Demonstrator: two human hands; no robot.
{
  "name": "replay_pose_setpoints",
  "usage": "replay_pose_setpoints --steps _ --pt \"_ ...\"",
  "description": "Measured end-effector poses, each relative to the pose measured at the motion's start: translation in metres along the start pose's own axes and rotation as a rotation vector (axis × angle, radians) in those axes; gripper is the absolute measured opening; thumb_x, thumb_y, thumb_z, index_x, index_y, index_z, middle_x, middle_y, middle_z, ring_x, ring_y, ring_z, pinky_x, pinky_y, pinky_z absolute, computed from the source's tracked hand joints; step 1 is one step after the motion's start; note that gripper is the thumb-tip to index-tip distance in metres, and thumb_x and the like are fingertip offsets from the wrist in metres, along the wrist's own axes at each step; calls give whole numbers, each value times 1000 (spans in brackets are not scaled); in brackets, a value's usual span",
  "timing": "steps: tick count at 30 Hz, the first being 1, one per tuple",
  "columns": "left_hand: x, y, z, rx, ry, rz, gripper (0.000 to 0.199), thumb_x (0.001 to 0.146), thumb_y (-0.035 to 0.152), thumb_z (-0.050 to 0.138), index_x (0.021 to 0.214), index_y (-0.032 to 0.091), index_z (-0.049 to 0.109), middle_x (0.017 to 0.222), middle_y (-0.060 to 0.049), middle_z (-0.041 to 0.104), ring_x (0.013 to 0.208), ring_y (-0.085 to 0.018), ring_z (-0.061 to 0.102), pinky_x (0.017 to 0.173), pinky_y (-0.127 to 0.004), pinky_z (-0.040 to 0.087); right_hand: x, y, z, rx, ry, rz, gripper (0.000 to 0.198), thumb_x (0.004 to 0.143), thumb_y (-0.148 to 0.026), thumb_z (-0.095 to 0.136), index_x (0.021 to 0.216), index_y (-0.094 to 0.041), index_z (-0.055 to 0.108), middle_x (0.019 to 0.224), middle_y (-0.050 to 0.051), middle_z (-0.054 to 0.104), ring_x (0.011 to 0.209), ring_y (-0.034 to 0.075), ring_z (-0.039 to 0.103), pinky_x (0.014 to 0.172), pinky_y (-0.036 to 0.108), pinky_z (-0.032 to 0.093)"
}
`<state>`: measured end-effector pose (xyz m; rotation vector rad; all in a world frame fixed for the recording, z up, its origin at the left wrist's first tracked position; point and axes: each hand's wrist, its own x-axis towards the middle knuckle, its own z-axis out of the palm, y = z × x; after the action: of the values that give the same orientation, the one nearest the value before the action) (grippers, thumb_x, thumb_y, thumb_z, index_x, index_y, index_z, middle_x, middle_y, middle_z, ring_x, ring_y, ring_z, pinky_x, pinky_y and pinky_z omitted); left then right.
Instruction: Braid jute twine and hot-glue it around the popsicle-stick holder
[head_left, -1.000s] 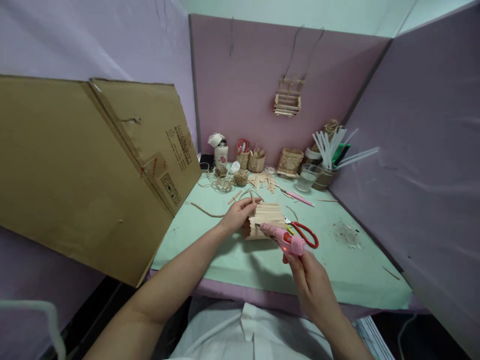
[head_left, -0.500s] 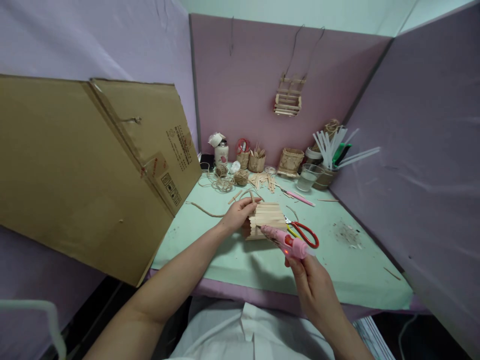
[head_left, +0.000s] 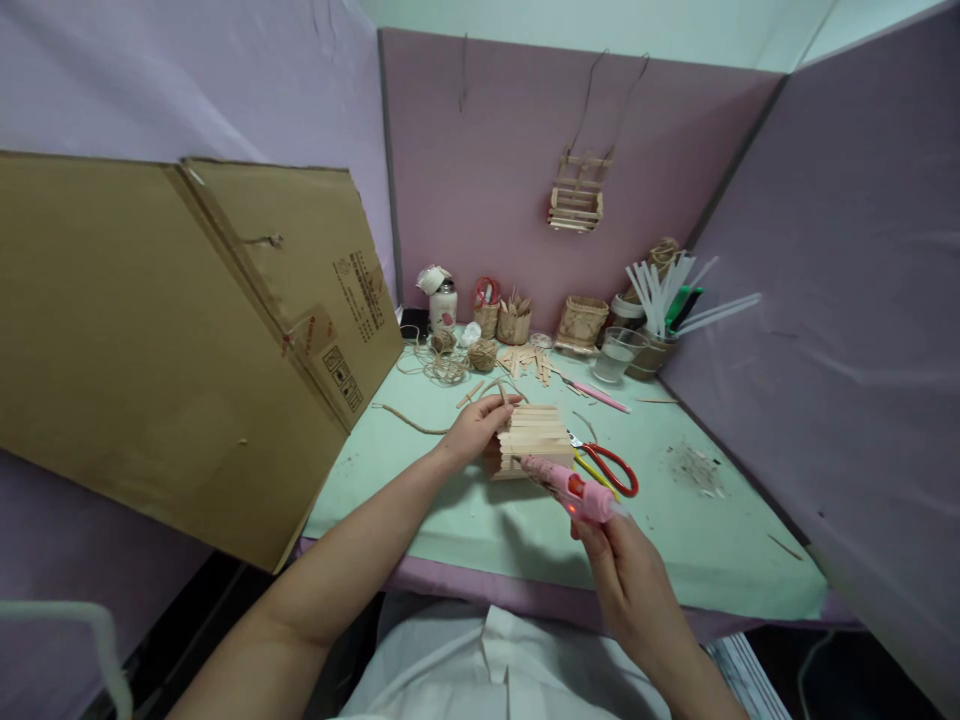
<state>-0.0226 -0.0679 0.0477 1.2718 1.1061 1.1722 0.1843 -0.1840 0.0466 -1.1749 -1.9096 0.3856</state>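
A small box of pale wooden craft sticks [head_left: 536,430] rests near the middle of the table. My left hand [head_left: 480,424] grips its left upper edge, the fingers closed on it beside a looped piece of twine [head_left: 504,390]. In my right hand [head_left: 622,565] is a pink hot glue gun [head_left: 574,485] with a small red light glowing on its body. Its nozzle tip is at the near left edge of the box; whether it touches cannot be told. Scissors with red handles [head_left: 616,468] lie just right of the box, partly behind the glue gun.
A large cardboard sheet [head_left: 187,340] leans at the left. Along the back stand a white bottle [head_left: 444,305], twine balls [head_left: 482,354], a plastic cup [head_left: 613,358] and a holder of glue sticks [head_left: 652,355]. A pink-handled cutter [head_left: 600,396] lies in front.
The glue gun has shifted very slightly, its nozzle a little lower along the box's left edge. My left hand and the box have stayed in place.
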Motion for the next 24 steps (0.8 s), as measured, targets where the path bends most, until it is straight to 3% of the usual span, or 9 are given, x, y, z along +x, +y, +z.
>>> replay_pose_setpoints --steps 8,12,14,18,19,22,24 --pt "0 -2 -1 8 -7 4 53 77 44 61 119 12 67 90 -7 67 72 -13 54 67 -25 43 -2 3 -1 -33 -62 -9 36 98 -44 37 94 -21 65 76 6 65 70 22 61 64 31 51" --pt "0 -1 -1 13 5 5 51 77 44 61 117 13 68 87 -6 66 70 -13 53 65 -24 42 -6 0 -17 -24 -107 -10 33 97 -44 40 87 -24 64 66 3 62 60 20 57 59 30 49" --pt "0 -1 -1 5 4 -4 51 78 45 61 117 14 68 87 -6 66 70 -13 52 64 -24 42 -4 5 -29 -52 -58 16 33 96 -45 40 86 -25 63 65 3 62 60 21 58 59 30 49" --pt "1 -4 -2 -7 6 -14 55 78 53 62 118 15 68 88 -5 66 67 -12 50 61 -23 40 11 43 -53 -281 87 71 37 97 -45 35 107 -22 63 90 9 69 80 25 64 70 35 50" --pt "2 -5 -3 -14 5 -16 58 78 57 60 118 15 68 88 -5 66 66 -12 50 61 -23 40 16 58 -56 -358 55 93 40 97 -43 33 113 -20 62 96 11 69 85 27 64 73 36 49" --pt "1 -5 -3 -51 1 -42 72 78 72 52 119 15 67 87 -8 67 65 -13 52 61 -24 40 23 105 -59 -686 16 251 43 96 -39 31 101 -13 65 83 16 69 71 30 62 66 41 46" --pt "1 -5 -3 -75 -5 -64 80 77 79 46 119 14 67 91 -11 69 68 -15 56 62 -25 42 20 130 -57 -848 -50 337 42 95 -36 32 100 -10 65 86 19 69 73 33 63 71 44 46"
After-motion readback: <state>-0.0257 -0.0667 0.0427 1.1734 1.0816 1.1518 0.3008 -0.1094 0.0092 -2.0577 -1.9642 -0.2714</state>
